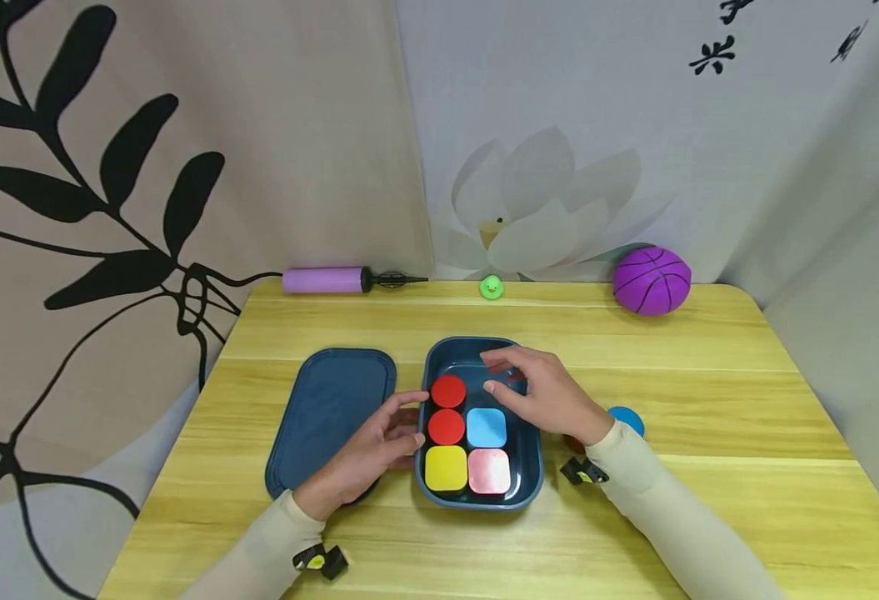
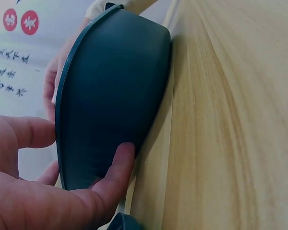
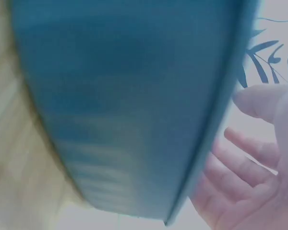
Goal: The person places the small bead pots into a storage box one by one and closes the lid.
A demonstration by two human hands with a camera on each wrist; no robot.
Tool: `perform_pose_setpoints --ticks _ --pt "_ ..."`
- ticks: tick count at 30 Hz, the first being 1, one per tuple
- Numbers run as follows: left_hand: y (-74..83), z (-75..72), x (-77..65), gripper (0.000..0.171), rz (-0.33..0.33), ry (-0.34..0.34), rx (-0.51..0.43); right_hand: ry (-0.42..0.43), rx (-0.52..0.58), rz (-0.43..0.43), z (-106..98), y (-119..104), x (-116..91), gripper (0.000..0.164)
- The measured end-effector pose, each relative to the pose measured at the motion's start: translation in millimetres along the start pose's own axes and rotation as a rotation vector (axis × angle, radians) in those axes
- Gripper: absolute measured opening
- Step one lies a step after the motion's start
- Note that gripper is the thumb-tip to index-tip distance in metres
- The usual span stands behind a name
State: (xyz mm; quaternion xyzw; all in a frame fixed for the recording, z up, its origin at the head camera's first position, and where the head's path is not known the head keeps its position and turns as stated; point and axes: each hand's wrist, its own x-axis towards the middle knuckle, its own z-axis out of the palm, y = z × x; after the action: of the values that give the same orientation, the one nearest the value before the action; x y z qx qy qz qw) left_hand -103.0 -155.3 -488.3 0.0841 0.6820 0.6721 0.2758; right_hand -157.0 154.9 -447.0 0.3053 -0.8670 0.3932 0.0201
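Note:
A dark blue rectangular box [image 1: 525, 492] stands on the table. In it are two red round pieces [image 1: 447, 427], a yellow rounded-square piece [image 1: 446, 468], a light blue one [image 1: 486, 428] and a pink one [image 1: 489, 472]. My left hand [image 1: 375, 446] is at the box's left side, its fingers spread against the outer wall in the left wrist view. Over the far right part of the box hovers my right hand [image 1: 544, 387], fingers loosely bent, nothing between them. The right wrist view shows this hand [image 3: 249, 177] beside the box's rim.
A matching dark blue lid [image 1: 327, 408] lies left of the box, partly under the left hand. Partly hidden by the right wrist are a blue round piece [image 1: 628, 419] and a reddish one. Along the back stand a purple pump [image 1: 325, 280], a green duck toy [image 1: 491, 287] and a purple ball [image 1: 652, 281].

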Motion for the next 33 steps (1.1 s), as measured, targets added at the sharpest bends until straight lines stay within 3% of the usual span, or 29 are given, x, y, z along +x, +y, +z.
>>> perform_pose_setpoints --ticks 7,15,23,33 --pt "-0.5 -0.7 0.6 0.063 0.011 -0.003 -0.002 0.096 -0.022 0.035 -22.4 10.5 -16.9 0.039" --pt "-0.9 -1.0 0.3 0.063 0.009 -0.005 -0.005 0.144 -0.076 0.075 -41.0 27.6 -40.6 0.035" --pt "-2.0 -1.2 0.6 0.063 0.006 -0.006 -0.013 0.077 -0.148 0.150 -49.1 42.5 -70.4 0.033" --pt "-0.6 -0.5 0.6 0.064 0.002 -0.006 -0.017 0.043 -0.234 0.180 -51.2 62.3 -102.6 0.036"
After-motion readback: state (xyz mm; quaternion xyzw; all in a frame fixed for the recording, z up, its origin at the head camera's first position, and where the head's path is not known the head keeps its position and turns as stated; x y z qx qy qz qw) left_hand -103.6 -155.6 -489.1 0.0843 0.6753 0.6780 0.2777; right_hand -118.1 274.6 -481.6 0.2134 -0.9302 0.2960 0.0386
